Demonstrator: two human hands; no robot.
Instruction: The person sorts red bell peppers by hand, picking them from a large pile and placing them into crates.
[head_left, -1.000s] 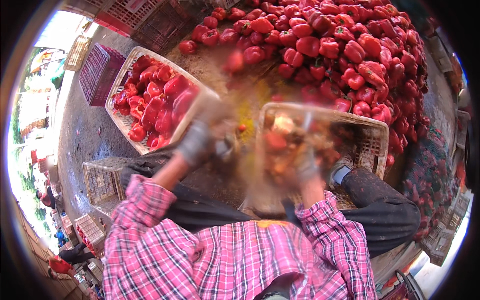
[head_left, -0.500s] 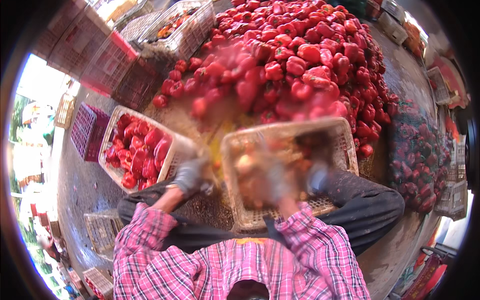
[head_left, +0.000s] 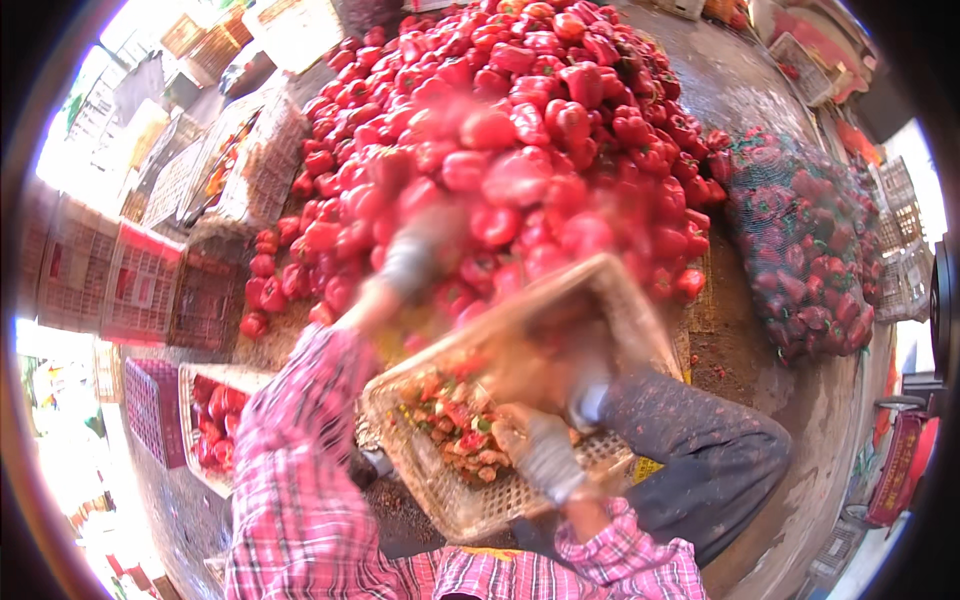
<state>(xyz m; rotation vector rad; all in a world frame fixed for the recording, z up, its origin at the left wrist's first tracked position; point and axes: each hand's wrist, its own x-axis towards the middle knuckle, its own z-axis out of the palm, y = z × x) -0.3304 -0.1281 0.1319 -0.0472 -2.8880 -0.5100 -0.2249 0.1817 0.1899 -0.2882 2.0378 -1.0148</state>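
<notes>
My left hand, in a grey glove and smeared by motion, reaches to the near side of a large pile of red bell peppers. Its fingers are blurred against the peppers. My right hand, also gloved in grey, is low over a tilted, dirty cream plastic crate between my legs. Its fingers are curled together; what they hold, if anything, is hidden. Inside the crate lie pepper scraps, orange, red and brown bits with some green.
A crate of red peppers stands at my left, beside a purple crate. Stacked crates rise at the far left. To the right leans a green mesh sack full of red peppers.
My left hand has gone from beside the pepper crate forward to the pile. The scrap crate now sits at a slant, my right hand still over it. The whole view has shifted.
</notes>
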